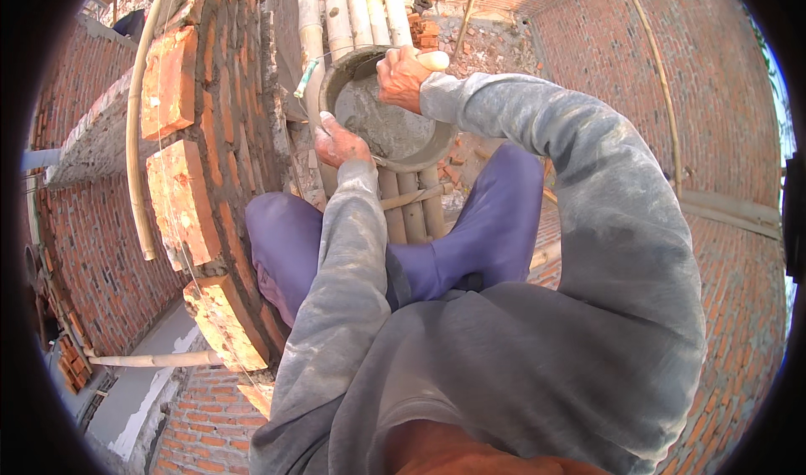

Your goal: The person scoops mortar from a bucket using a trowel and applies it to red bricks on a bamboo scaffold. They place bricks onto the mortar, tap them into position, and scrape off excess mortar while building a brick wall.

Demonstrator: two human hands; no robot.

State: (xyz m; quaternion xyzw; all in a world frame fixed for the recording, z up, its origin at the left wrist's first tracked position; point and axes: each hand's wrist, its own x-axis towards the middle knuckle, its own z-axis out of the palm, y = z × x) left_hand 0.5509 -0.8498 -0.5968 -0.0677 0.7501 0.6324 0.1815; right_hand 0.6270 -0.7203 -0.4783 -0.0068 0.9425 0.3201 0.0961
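Note:
A round bucket of wet grey mortar (382, 126) sits on bamboo poles (411, 215) between and beyond my bent knees. My left hand (340, 143) is closed at the bucket's near-left rim, gripping it. My right hand (399, 80) is closed around a pale wooden tool handle (432, 60) over the right part of the bucket; the tool's working end is hidden. Left of the bucket, a small green-and-white object (306, 76) hangs on a string line.
A partly built brick wall (210, 189) with mortar and loose top bricks runs along my left, beside an upright bamboo pole (138, 164). Tall brick walls (730, 105) surround me, with a leaning pole (663, 89) at right and stacked bricks (426, 34) beyond the bucket.

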